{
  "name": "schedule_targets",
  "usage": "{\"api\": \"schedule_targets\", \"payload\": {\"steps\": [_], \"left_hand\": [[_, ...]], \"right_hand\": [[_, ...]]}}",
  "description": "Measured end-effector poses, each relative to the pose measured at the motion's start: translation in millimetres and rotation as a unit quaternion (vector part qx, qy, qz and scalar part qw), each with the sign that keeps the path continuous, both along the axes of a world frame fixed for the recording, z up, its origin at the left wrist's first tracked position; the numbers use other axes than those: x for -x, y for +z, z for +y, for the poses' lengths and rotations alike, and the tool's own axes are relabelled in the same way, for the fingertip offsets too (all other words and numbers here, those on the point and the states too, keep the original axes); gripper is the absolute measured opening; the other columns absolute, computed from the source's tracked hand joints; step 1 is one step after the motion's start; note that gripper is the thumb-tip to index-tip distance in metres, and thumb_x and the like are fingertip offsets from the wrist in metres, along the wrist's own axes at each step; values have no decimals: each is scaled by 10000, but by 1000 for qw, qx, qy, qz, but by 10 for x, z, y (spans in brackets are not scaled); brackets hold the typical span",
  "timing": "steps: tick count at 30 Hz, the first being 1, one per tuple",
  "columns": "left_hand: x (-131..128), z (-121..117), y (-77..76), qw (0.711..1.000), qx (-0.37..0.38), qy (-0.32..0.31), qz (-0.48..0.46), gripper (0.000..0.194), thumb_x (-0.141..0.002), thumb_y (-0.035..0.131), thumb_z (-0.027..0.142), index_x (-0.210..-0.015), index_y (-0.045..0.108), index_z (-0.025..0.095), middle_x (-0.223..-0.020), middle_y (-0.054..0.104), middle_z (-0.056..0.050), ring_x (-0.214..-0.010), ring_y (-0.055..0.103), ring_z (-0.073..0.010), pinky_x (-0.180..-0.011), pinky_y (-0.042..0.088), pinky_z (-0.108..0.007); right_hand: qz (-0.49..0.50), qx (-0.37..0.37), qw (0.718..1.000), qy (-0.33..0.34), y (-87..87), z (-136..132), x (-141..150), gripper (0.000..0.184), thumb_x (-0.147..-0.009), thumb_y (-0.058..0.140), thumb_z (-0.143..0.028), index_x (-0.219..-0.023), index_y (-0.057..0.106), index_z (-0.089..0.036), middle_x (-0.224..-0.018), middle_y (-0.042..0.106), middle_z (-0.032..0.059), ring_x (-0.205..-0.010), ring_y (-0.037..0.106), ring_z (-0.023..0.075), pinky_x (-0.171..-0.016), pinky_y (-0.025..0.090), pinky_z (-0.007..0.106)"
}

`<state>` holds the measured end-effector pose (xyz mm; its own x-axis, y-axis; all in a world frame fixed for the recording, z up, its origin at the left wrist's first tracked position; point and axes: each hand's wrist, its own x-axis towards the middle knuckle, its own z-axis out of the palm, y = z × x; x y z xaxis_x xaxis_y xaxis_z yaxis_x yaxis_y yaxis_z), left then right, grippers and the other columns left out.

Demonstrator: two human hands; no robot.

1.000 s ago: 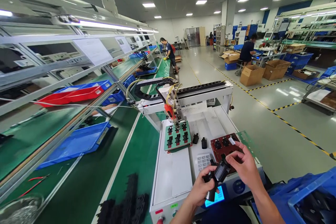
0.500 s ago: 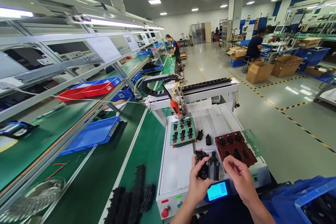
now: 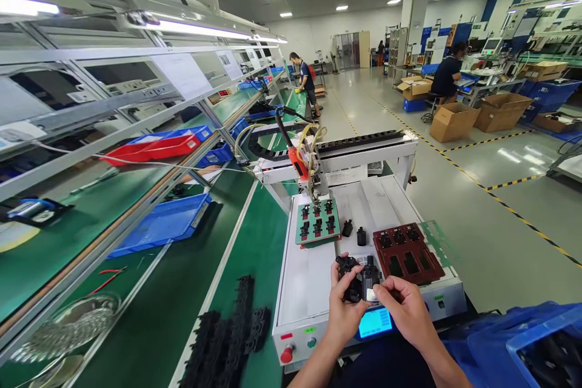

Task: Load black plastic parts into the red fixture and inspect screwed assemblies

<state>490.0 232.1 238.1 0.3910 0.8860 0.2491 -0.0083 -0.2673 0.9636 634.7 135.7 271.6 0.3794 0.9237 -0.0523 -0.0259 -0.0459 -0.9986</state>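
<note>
My left hand (image 3: 344, 303) is closed around black plastic parts: a ribbed, roughly cylindrical housing (image 3: 370, 273) and a more irregular dark piece (image 3: 347, 265) beside it. Whether the two are joined I cannot tell. Thumb and index finger of my right hand (image 3: 402, 303) pinch a small white label (image 3: 371, 295) against the lower face of the ribbed housing. Both hands are over the front of a white benchtop machine (image 3: 313, 291). Beyond them, two small black housings (image 3: 361, 236) stand on its bed.
A green fixture (image 3: 297, 227) with several black parts lies left under the machine's gantry (image 3: 364, 157). Right is a reddish-brown fixture (image 3: 386, 264). Black parts (image 3: 227, 339) cover the green bench; a blue bin (image 3: 482, 342) stands lower right. Other people are farther off.
My right hand has moved left and down to the ribbed housing, and a white label now shows on its face. The left hand keeps its hold. The gantry's red tool has shifted slightly.
</note>
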Motion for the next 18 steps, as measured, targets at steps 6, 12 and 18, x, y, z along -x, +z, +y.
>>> {"api": "schedule_targets", "payload": {"steps": [6,12,18], "left_hand": [[5,-1,-5,1000,2,5,-3,526,-695,943,342,-1195,797,272,-1541,471,-123,-1485,437,-405,-1212,413,-530],[16,-24,-24,998,47,-12,-39,574,-667,955,415,-1196,795,262,-1583,428,-126,-1491,427,-421,-1226,393,-522],[-78,-106,-122,997,61,-39,-41,604,-646,970,378,-1213,792,267,-1512,517,-141,-1525,373,-442,-1240,357,-583]], "right_hand": [[-74,1,997,-2,74,-11,18,458,-956,637,-612,-746,686,-208,-698,625,15,-668,544,186,-623,425,295],[-279,-77,950,-118,-1,-81,130,206,-931,723,-462,-860,751,-271,-773,689,57,-667,631,221,-648,484,341],[-107,-25,989,-103,-246,-167,-37,545,-907,726,-512,-1357,601,-230,-970,739,75,-751,674,231,-627,544,320]]}}
